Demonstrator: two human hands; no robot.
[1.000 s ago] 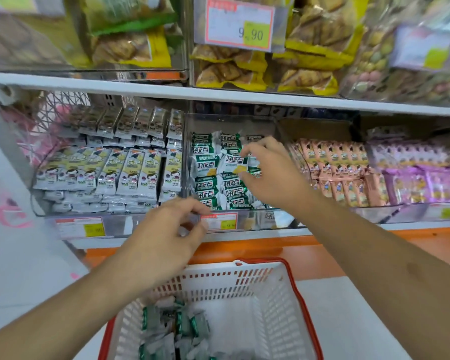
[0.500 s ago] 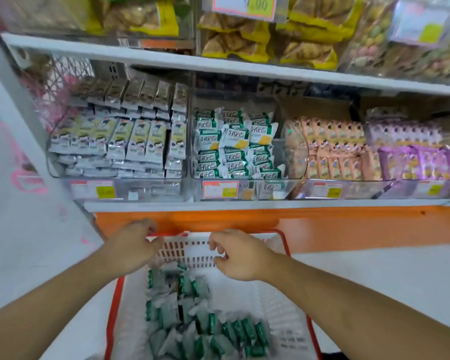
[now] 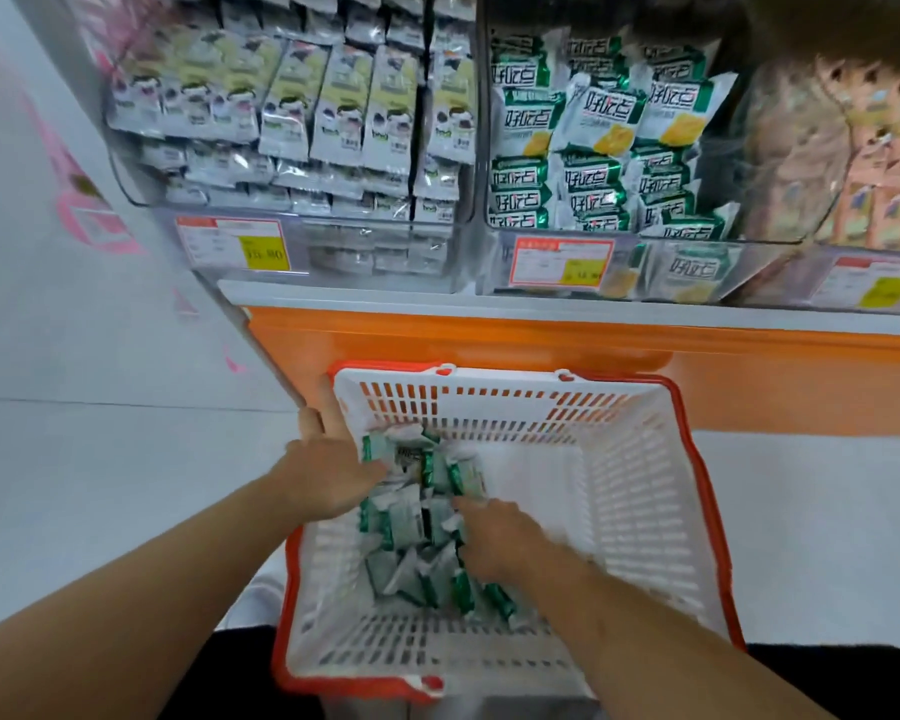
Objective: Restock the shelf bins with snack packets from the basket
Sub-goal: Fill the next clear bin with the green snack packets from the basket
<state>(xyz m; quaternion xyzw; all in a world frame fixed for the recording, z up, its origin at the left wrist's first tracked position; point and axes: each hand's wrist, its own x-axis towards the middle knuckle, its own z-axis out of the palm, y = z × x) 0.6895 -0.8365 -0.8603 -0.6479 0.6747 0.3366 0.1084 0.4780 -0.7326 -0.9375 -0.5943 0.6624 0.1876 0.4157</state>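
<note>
Below, green-and-white snack packets [image 3: 417, 517] are heaped along the left of the white basket [image 3: 640, 511], fingered by the left hand [image 3: 328, 475] and right hand [image 3: 500, 543], grips blurred beyond telling, its right half left bare beneath the stocked middle bin [image 3: 609, 262].

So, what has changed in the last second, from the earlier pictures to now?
Both hands came down from the shelf bin into the basket. The left hand and right hand now dig among the green packets; whether either grips one is unclear. The bin of green packets and the price tags stayed as they were.
</note>
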